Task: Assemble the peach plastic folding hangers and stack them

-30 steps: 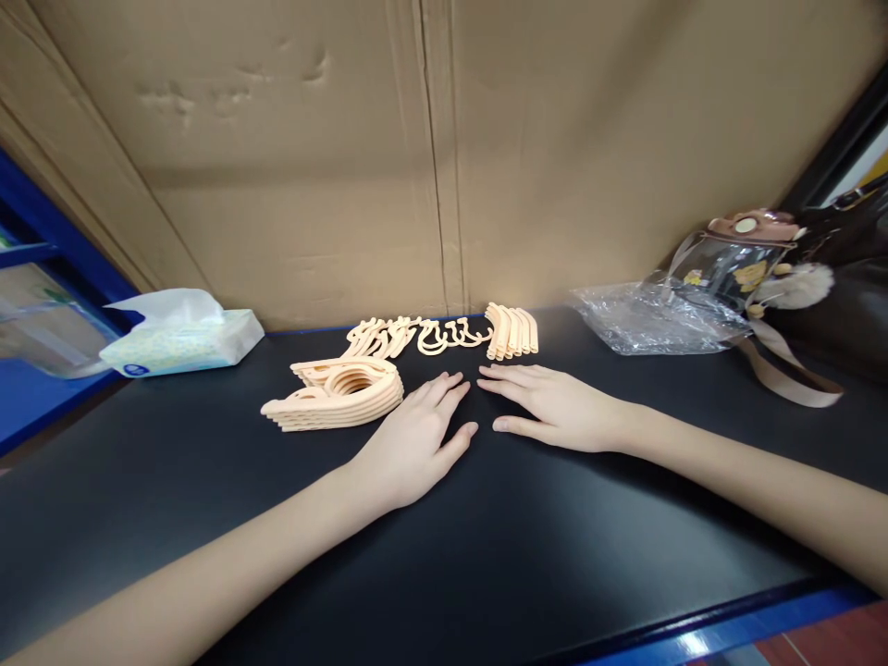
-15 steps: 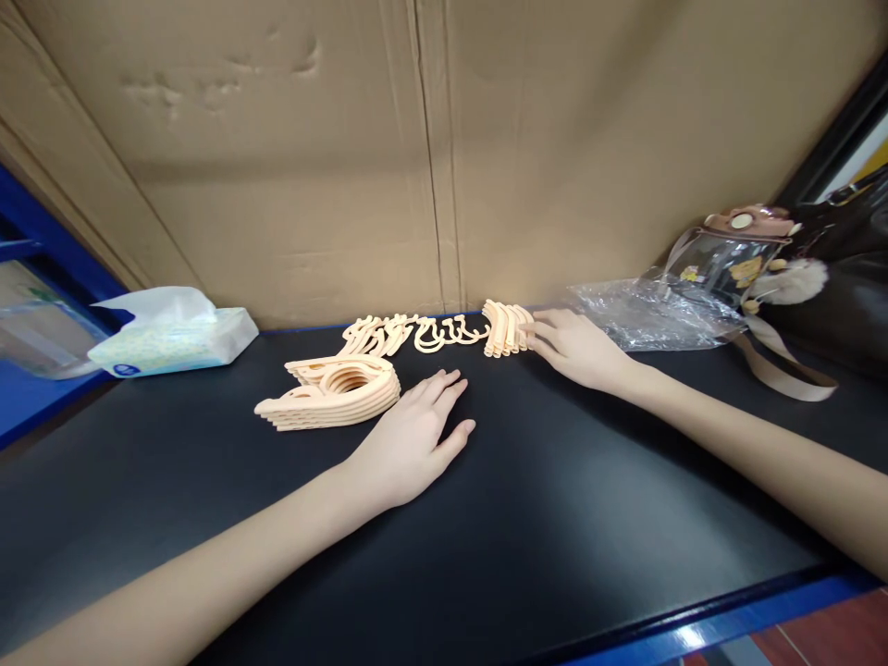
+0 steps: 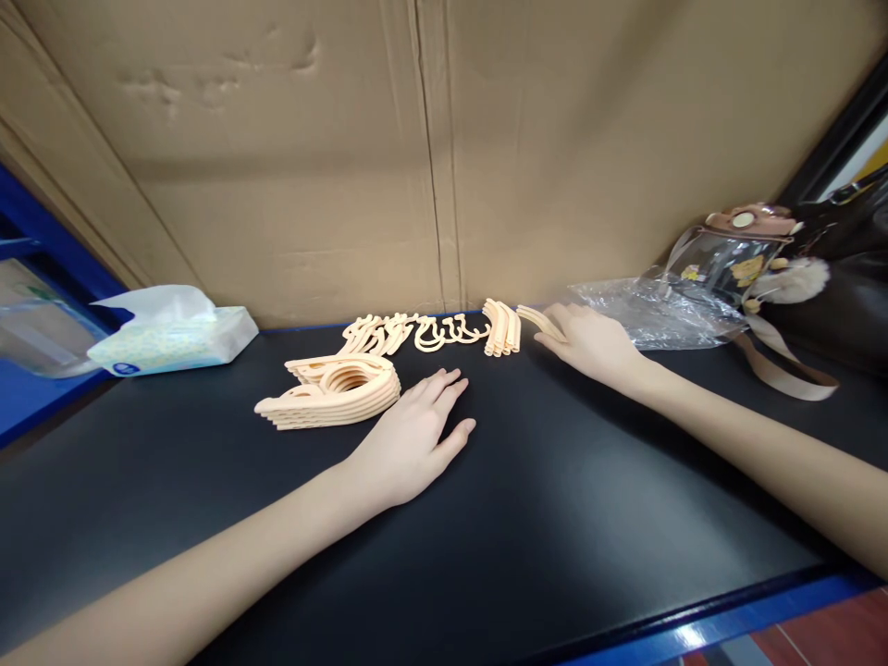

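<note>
Right hand [image 3: 589, 342]: partly closed, thumb and fingers around the near end of one bar [image 3: 537, 321]; the fingertips are partly hidden, so how firm the grip is cannot be told.
Bar: tilted, just right of the remaining bars [image 3: 500, 328], a narrow gap between.
Left hand [image 3: 409, 439]: palm down on the table [image 3: 527, 536], fingers loosely spread, no object seen in it; just beside the stack [image 3: 333, 398] of frames, contact not certain.
Stack: at left, frames piled flat one on another.
Hooks [image 3: 430, 335]: lying loose at the rear, between the small arms [image 3: 375, 335] and the bars.
Done: parts stand sorted into separate groups; one bar is apart from its row.
Left: judged from the groups as they lie, no pieces are seen joined; hooks, small arms, the other bars and frames all remain loose.
Change from half a second ago: then the right fingers touched the row's end with this bar in line; now it is pulled off to the right. Left hand, stack and hooks show no clear shift.
</note>
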### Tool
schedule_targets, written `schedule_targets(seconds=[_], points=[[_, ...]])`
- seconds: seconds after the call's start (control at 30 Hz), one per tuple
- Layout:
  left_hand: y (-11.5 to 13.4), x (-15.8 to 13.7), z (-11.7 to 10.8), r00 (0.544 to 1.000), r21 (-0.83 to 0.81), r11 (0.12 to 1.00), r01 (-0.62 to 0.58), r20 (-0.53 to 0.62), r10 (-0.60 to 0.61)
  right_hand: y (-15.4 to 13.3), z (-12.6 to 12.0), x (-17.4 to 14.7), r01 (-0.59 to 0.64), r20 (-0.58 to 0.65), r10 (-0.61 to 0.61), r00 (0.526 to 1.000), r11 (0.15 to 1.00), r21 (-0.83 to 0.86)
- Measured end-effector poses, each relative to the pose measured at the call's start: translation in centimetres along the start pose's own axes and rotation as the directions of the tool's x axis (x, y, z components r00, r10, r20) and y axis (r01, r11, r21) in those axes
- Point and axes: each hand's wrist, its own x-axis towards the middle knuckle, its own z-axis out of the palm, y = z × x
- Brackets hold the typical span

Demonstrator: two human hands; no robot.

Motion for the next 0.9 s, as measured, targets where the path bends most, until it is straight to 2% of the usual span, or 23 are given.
schedule_targets(seconds=[0.27, 0.4, 0.5, 0.57, 0.6, 0.67, 0.7, 0.8, 0.9], points=[[-0.1, 0.1, 0.2, 1.0, -0.007, 1.0, 0.005, -0.005, -0.005, 1.1, -0.7, 0.5, -0.102, 0.01, 0.102, 0.995, 0.994, 0.031], [0.0, -0.1, 0.1, 0.997, -0.031, 0.999, -0.015, -0.07, 0.013, 1.5, -2.1, 0.4, -0.088, -0.1, 0.104, 0.99, 0.985, 0.15], [0.5, -0.3, -0.3, 0.962, 0.001, 0.999, -0.054, -0.268, 0.052, 0.2, -3.2, -0.5, 0.086, -0.247, -0.003, 0.969, 0.941, 0.328], [0.9, -0.3, -0.6, 0.915, 0.051, 0.993, -0.104, -0.387, 0.115, -1.4, -3.5, -1.5, 0.232, -0.272, -0.126, 0.954, 0.886, 0.403], [1.0, -0.4, -0.8, 0.899, 0.071, 0.989, -0.132, -0.412, 0.149, -2.3, -3.5, -2.0, 0.289, -0.262, -0.182, 0.948, 0.839, 0.461], [1.1, -0.4, -0.8, 0.897, 0.073, 0.983, -0.168, -0.402, 0.184, -4.0, -3.3, -3.1, 0.37, -0.179, -0.329, 0.927, 0.732, 0.571], [1.1, -0.3, -0.8, 0.91, 0.053, 0.984, -0.173, -0.375, 0.18, -4.6, -3.1, -3.6, 0.398, -0.149, -0.389, 0.909, 0.707, 0.585], [0.8, -0.3, -0.5, 0.948, -0.046, 0.989, -0.142, -0.293, 0.123, -5.6, -2.4, -4.4, 0.464, -0.108, -0.488, 0.866, 0.704, 0.538], [0.8, -0.3, -0.7, 0.954, -0.088, 0.983, -0.159, -0.271, 0.13, -5.4, -2.0, -4.4, 0.485, -0.102, -0.508, 0.855, 0.716, 0.503]])
